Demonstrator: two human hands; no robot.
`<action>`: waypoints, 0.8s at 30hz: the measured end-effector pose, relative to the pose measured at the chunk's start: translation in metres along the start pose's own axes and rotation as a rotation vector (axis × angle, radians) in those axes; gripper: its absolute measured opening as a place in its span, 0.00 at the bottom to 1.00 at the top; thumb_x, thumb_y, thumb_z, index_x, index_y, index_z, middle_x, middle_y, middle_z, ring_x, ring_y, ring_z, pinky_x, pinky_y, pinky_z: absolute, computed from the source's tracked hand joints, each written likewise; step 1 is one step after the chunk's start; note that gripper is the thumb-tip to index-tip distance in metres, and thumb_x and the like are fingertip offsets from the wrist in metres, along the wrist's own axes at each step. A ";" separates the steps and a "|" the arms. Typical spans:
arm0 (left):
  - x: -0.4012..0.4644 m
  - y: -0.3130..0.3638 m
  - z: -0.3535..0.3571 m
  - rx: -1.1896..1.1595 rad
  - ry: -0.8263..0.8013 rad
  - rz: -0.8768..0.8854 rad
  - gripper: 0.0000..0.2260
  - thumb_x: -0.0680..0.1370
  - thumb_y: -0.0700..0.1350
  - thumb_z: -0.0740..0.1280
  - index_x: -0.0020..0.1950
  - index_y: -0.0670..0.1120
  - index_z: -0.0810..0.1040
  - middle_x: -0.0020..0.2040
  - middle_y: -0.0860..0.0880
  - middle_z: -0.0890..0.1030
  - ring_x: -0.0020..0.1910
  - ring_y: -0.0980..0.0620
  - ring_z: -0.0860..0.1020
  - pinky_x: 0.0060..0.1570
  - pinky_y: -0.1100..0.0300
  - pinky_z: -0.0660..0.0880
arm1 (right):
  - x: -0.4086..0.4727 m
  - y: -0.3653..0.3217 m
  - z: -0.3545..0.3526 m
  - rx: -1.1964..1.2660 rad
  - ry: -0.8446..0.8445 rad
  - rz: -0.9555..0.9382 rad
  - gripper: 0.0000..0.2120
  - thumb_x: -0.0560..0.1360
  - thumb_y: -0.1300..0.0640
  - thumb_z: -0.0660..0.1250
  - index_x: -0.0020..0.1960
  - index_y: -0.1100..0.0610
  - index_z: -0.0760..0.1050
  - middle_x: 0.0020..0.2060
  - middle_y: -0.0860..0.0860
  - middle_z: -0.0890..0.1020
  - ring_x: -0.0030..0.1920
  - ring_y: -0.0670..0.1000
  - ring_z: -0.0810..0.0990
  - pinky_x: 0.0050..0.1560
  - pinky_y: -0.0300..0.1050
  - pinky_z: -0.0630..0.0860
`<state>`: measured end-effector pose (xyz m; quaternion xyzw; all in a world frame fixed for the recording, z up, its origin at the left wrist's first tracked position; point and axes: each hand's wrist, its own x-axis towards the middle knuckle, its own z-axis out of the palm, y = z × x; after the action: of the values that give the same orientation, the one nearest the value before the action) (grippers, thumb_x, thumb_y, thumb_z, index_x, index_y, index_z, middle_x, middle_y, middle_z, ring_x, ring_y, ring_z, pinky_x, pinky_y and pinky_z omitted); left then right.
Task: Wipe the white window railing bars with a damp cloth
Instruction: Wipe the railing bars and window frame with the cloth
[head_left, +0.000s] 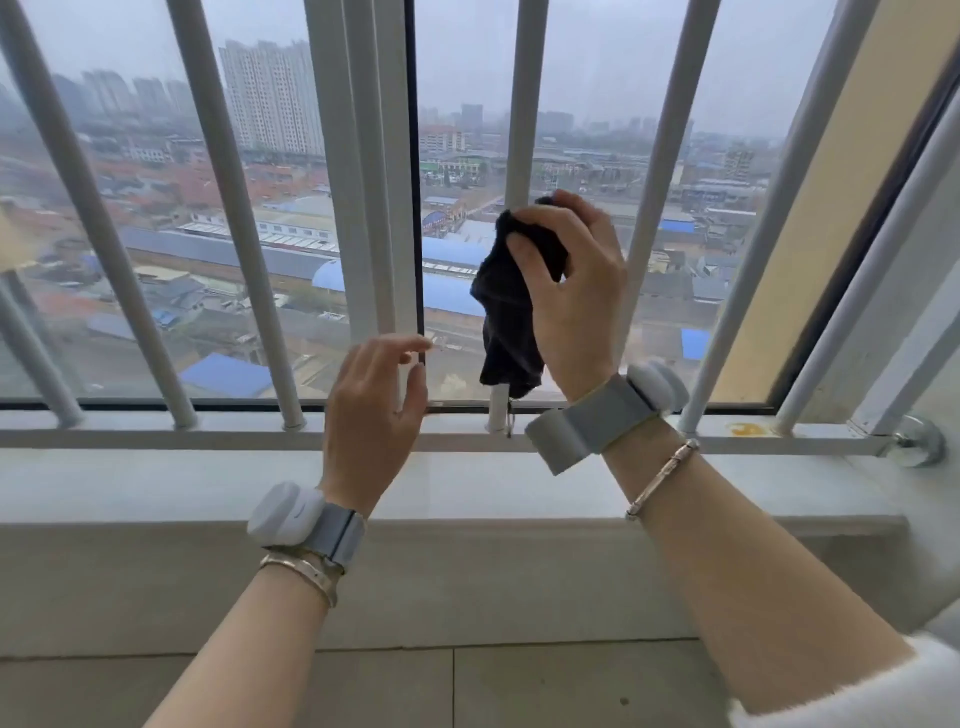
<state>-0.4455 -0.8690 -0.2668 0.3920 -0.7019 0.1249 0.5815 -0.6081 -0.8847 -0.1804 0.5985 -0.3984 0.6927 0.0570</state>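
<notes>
Several white vertical railing bars stand in front of the window and end in a white bottom rail (156, 440). My right hand (571, 291) grips a dark cloth (506, 312) wrapped round the middle bar (522, 104), about halfway up. The cloth's loose end hangs down the bar and hides its lower part. My left hand (376, 410) hovers lower and to the left, near the window frame post (384, 156), fingers loosely spread and holding nothing. Both wrists carry a grey strap with a white sensor, plus a metal bangle.
A pale stone sill (156, 483) runs under the rail, with a tiled ledge below. Right of my hand stand two further bars (670, 130) (779, 156). The rail's round wall mount (917, 441) sits at the right end by the beige wall (852, 171). A small yellowish stain (745, 429) marks the sill.
</notes>
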 end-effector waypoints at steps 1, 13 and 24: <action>0.004 -0.004 -0.004 0.004 0.030 0.001 0.09 0.75 0.38 0.64 0.54 0.42 0.73 0.49 0.44 0.78 0.47 0.57 0.71 0.49 0.63 0.72 | 0.002 -0.001 0.007 0.015 0.021 0.006 0.07 0.72 0.61 0.70 0.49 0.58 0.81 0.53 0.55 0.78 0.53 0.48 0.76 0.57 0.34 0.71; 0.010 -0.017 0.003 -0.219 -0.083 -0.382 0.18 0.77 0.41 0.64 0.66 0.42 0.67 0.54 0.46 0.79 0.48 0.56 0.77 0.46 0.70 0.74 | -0.070 0.031 0.004 -0.135 -0.213 0.014 0.04 0.68 0.66 0.73 0.42 0.62 0.80 0.44 0.55 0.80 0.44 0.52 0.78 0.49 0.27 0.69; -0.002 -0.019 0.014 -0.182 0.001 -0.336 0.18 0.79 0.41 0.61 0.69 0.40 0.66 0.57 0.43 0.79 0.52 0.51 0.78 0.52 0.61 0.75 | -0.075 0.031 0.032 -0.184 -0.025 -0.045 0.16 0.71 0.67 0.70 0.50 0.53 0.68 0.45 0.57 0.77 0.41 0.51 0.76 0.42 0.29 0.70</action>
<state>-0.4425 -0.8897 -0.2779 0.4493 -0.6349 -0.0377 0.6274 -0.5793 -0.8956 -0.2623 0.6082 -0.4473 0.6443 0.1223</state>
